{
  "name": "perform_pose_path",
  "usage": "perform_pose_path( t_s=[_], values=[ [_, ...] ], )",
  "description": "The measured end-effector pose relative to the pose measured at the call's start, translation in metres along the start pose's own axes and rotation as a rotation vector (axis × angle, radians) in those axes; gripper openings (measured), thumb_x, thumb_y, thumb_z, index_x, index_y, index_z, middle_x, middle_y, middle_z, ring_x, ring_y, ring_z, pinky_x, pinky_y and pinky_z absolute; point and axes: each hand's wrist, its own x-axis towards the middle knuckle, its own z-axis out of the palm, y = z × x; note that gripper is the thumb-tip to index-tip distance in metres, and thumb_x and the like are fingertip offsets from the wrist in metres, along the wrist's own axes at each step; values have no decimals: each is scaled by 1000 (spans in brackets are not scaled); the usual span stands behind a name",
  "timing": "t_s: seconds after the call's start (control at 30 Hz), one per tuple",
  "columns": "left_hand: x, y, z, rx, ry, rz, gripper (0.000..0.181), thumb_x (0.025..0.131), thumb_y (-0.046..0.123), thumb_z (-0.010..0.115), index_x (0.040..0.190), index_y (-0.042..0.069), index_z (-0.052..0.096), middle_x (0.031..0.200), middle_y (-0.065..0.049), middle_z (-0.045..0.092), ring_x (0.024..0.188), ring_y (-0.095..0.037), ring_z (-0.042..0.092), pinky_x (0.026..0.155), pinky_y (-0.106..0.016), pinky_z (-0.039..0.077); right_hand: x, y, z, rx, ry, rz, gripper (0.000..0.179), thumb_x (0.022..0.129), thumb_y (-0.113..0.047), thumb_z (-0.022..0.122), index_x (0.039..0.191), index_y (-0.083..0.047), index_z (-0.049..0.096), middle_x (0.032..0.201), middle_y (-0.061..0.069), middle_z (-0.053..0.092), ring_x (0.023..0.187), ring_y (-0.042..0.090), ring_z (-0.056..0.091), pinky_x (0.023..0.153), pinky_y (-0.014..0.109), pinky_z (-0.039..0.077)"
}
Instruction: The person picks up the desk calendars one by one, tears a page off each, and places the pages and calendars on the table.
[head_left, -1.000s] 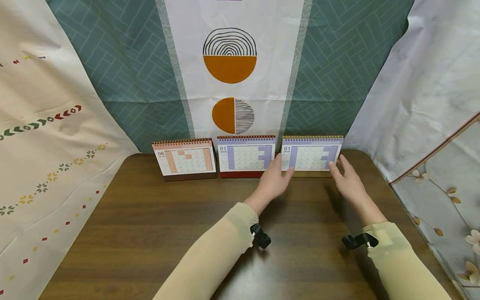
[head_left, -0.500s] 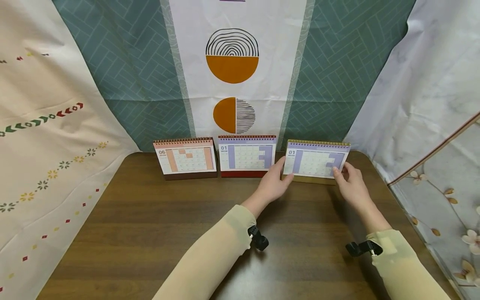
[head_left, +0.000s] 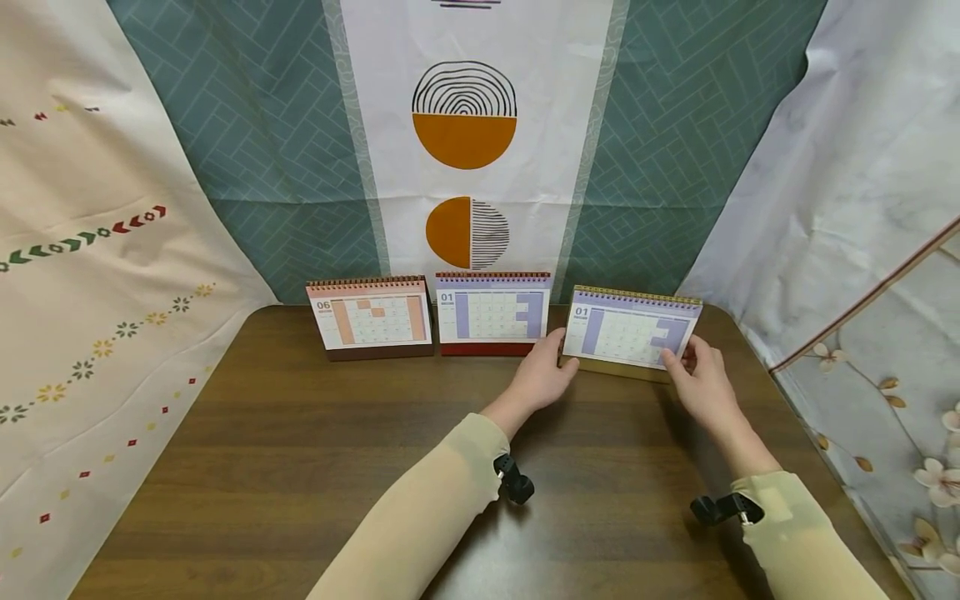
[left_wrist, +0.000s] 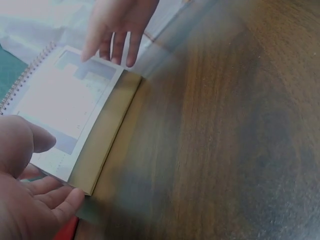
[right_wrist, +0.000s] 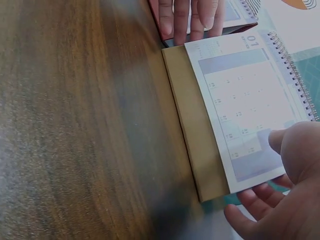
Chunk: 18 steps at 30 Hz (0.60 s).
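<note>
- Purple calendar, "01" page with gold base [head_left: 630,327]: right end of the row on the brown surface [head_left: 330,467], angled, right side nearer the person.
- Right hand [head_left: 703,385]: pinching its right edge, thumb over the page, fingers around the side.
- Left hand [head_left: 538,375]: at its left edge, fingers nearly straight, thumb apart; contact can't be told.
- Red-base "01" calendar [head_left: 492,310]: just left, upright on its stand.
- Orange "06" calendar [head_left: 372,317]: far left.

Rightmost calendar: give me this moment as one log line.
right hand: holds rightmost calendar by right side | left hand: at left side, contact unclear | middle calendar, orange calendar: standing to its left
</note>
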Motion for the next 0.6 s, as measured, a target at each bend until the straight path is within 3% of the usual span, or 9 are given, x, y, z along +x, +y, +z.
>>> perform_pose_path(
  t_s=[0.1,0.2,0.37,0.47,0.6],
  values=[
    [-2,-1,1,-9,-13,0,67,113,22,63,171,5,34,171,-16,45,156,-30,44,126,-44,36,-5,-1,1,-2,-44,75,42,115,-18,60,140,16,52,110,26,63,98,30,57,79,20,41],
    [-3,-3,2,-18,-18,17,69,112,21,64,172,6,33,171,-15,45,156,-28,44,126,-43,36,-11,-3,0,-4,-83,141,53,118,-22,51,155,14,37,127,30,59,114,38,56,92,34,43],
    [-8,-4,0,-54,-20,41,68,110,18,66,170,7,36,163,-16,54,146,-30,56,122,-44,42,-16,-5,-1,-11,-83,151,50,120,-16,42,160,11,31,134,34,55,123,46,53,101,60,40],
    [-12,-1,-3,-92,-28,51,67,110,18,66,170,9,38,159,-14,59,141,-29,60,120,-43,44,-19,-8,-3,-7,-75,135,50,119,-14,41,163,8,28,134,35,56,122,46,55,99,57,42],
    [-21,4,-8,-136,-50,58,66,111,20,65,171,15,37,157,-9,62,139,-24,63,117,-42,47,-24,-14,-6,43,-61,124,56,119,-11,40,167,8,20,143,38,53,126,46,56,94,31,43]
  ],
)
